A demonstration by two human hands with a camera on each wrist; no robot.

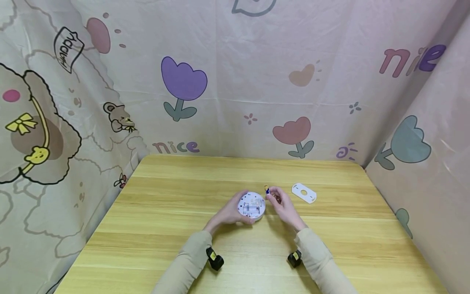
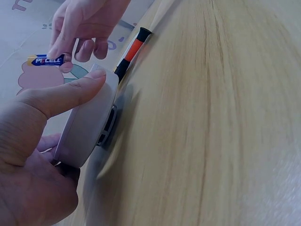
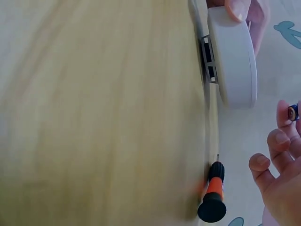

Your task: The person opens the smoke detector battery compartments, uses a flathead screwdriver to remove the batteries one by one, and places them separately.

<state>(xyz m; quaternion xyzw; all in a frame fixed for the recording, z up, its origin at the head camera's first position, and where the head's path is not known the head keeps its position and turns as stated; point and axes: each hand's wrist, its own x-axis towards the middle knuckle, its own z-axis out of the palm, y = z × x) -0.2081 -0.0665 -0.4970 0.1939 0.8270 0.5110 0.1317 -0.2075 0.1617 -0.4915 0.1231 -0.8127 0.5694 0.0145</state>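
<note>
A round white smoke detector (image 1: 251,206) has its back up, with the battery bay showing. My left hand (image 1: 232,210) grips it by the rim, thumb on the near side, slightly above the table in the left wrist view (image 2: 89,122). Just right of it, my right hand (image 1: 283,205) pinches a blue and yellow battery (image 1: 267,189) between thumb and fingertips. The battery (image 2: 45,60) is apart from the detector. Its flat end faces the right wrist view, partly cut off by the frame edge.
A white mounting plate (image 1: 298,189) with a round centre hole lies right of the right hand. A screwdriver (image 2: 134,51) with an orange and black handle lies on the wooden table (image 1: 165,196). Patterned curtains (image 1: 235,81) stand behind and at both sides.
</note>
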